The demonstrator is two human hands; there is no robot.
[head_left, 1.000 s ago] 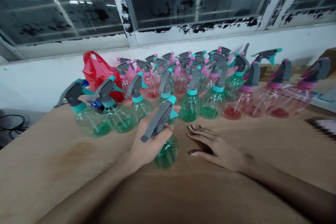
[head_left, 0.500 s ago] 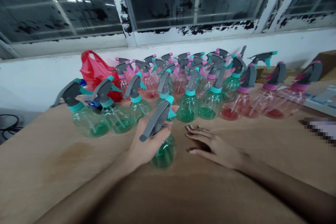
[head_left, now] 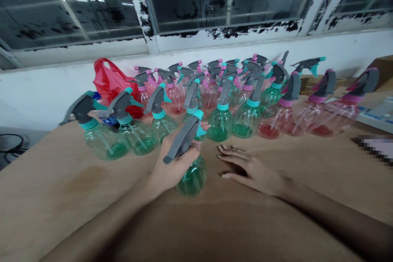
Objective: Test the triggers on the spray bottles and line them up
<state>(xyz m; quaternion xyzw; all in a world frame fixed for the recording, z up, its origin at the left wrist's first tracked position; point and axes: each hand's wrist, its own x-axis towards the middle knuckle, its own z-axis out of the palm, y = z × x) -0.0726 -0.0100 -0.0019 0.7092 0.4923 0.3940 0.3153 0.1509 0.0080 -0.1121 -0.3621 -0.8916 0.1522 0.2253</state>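
Note:
My left hand [head_left: 175, 161] is wrapped round the neck of a green spray bottle [head_left: 193, 178] with a grey and turquoise trigger head. That bottle stands upright on the wooden table [head_left: 196, 233], in front of the others; my fingers hide its collar. To its right, my right hand [head_left: 248, 168] rests palm down on the tabletop with fingers stretched out, holding nothing. Just beyond it are a green spray bottle [head_left: 220, 125] with a turquoise collar and another green one [head_left: 244, 125]. Clear red spray bottles [head_left: 272, 125] with pink collars continue the row to the right.
Several more spray bottles crowd behind the front row. A red plastic bag [head_left: 107, 80] sits at the back left by the white wall [head_left: 46, 94]. A blurred-out flat object [head_left: 377, 147] lies at right, near a cardboard box [head_left: 382, 75]. Windows run above.
Almost nothing differs. Both hands and the held spray bottle keep their places; the view has shifted very slightly.

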